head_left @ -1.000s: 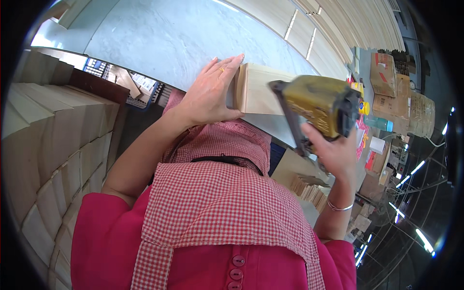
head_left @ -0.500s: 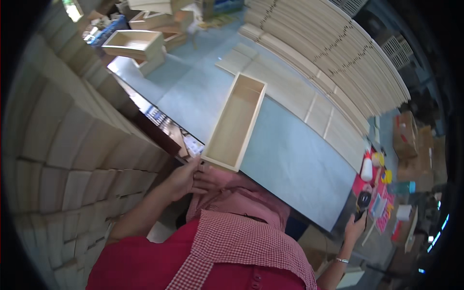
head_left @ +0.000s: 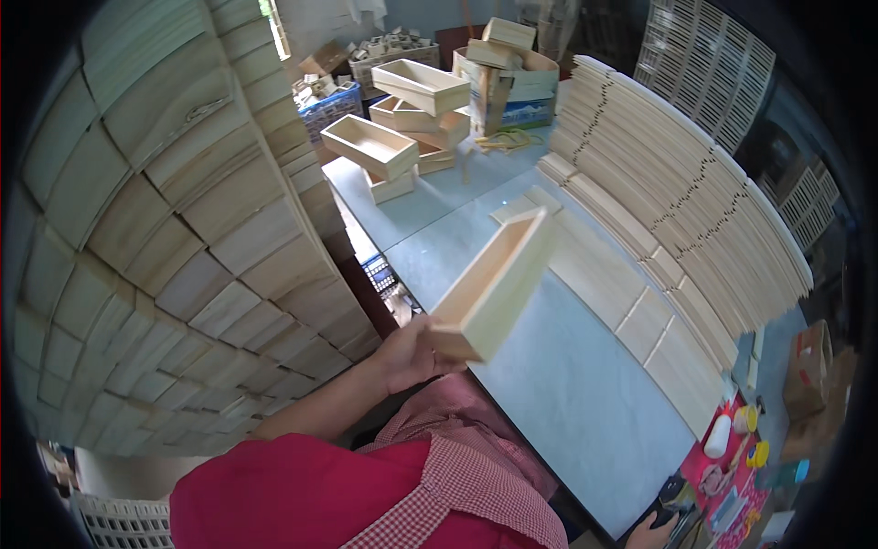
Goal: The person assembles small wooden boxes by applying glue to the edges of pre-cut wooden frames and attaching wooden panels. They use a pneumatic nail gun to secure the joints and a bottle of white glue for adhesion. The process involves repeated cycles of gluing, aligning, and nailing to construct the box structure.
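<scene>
My left hand (head_left: 412, 355) grips the near end of a long, open wooden box (head_left: 498, 288). The box is tipped onto its side above the blue-grey table (head_left: 567, 403), its far end raised and slightly blurred. At the table's lower right corner, my right hand (head_left: 651, 532) is closed around a black hand tool (head_left: 677, 496). Only part of that hand shows, and the tool's exact kind is unclear.
Finished boxes (head_left: 370, 146) are piled at the table's far left. Flat wooden boards (head_left: 631, 311) lie before a long stack of slats (head_left: 677, 174). Stacked wood blocks (head_left: 229, 247) form a wall at left. A white bottle (head_left: 717, 436) stands at right.
My left hand has taken hold of the box, lifting and tilting it onto its side. My view has swung left. My right hand stays with the black tool at the right corner.
</scene>
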A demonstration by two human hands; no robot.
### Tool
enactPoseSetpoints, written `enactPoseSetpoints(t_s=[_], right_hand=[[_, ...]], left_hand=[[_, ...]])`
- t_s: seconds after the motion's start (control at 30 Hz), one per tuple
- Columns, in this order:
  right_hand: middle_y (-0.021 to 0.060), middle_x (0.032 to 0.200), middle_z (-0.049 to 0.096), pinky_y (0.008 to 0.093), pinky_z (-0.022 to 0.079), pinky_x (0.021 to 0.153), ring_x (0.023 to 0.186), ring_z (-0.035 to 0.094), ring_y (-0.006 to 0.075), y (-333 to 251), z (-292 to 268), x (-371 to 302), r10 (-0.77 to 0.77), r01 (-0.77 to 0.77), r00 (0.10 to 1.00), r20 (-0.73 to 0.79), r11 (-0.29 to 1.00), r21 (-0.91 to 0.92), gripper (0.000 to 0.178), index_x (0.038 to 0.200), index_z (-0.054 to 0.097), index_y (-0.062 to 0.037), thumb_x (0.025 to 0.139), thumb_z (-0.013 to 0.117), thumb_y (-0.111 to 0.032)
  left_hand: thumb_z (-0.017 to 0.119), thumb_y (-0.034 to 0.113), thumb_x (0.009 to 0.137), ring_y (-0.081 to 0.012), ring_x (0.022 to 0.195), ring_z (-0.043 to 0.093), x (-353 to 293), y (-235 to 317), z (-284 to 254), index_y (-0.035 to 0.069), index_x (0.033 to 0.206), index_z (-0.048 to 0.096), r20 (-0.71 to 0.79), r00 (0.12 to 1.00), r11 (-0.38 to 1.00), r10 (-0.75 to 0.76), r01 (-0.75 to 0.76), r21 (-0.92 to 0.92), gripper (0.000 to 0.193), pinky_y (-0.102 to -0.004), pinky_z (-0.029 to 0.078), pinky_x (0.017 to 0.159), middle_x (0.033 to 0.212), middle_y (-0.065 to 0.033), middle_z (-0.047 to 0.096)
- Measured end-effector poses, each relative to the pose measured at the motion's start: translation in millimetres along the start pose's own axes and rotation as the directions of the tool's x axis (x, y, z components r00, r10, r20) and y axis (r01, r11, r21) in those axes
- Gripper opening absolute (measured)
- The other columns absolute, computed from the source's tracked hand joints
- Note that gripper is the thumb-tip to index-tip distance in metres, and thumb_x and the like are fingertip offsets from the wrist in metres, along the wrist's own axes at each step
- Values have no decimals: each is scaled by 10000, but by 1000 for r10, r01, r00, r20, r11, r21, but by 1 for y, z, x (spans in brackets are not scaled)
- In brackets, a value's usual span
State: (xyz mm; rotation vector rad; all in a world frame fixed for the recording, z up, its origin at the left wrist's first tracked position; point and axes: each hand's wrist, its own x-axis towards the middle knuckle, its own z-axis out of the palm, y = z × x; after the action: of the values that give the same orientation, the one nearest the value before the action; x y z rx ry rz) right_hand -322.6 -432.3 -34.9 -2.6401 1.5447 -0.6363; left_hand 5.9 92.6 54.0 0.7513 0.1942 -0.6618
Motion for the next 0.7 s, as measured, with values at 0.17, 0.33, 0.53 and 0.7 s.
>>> enactPoseSetpoints(t_s=[0.17,0.33,0.53,0.7], right_hand=[[249,1067,670,495,504,909,992,635,429,-55,-53,-12,-128,130,990,-57,990,44,447,1127,669,40,836,741,-291],[255,1014,669,487,528,844,912,645,429,-71,-68,-9,-207,206,977,-55,978,-29,393,1087,663,57,845,729,-245],[276,1078,670,490,525,903,996,651,429,-77,-68,-6,-136,136,990,23,991,10,479,1180,630,83,865,718,-266],[284,1144,658,499,516,937,1062,635,439,-74,-65,-9,-121,121,993,14,993,1,528,1232,614,77,868,725,-289]], left_hand=[[439,336,1060,-256,1208,574,32,59,38,35,1455,406,-42,688,689,725,-721,82,498,-434,508,997,1355,-123,552],[506,288,1003,-240,1104,604,108,172,29,111,1516,392,-414,96,301,905,-832,466,555,-394,526,850,1311,-119,571],[483,307,908,-277,981,649,176,269,-31,72,1397,563,-657,-44,393,753,-771,501,548,-430,521,875,1143,-162,652],[519,351,907,-290,933,662,214,339,-135,60,1154,654,-613,-19,430,790,-696,575,405,-446,530,807,1041,-133,664]])
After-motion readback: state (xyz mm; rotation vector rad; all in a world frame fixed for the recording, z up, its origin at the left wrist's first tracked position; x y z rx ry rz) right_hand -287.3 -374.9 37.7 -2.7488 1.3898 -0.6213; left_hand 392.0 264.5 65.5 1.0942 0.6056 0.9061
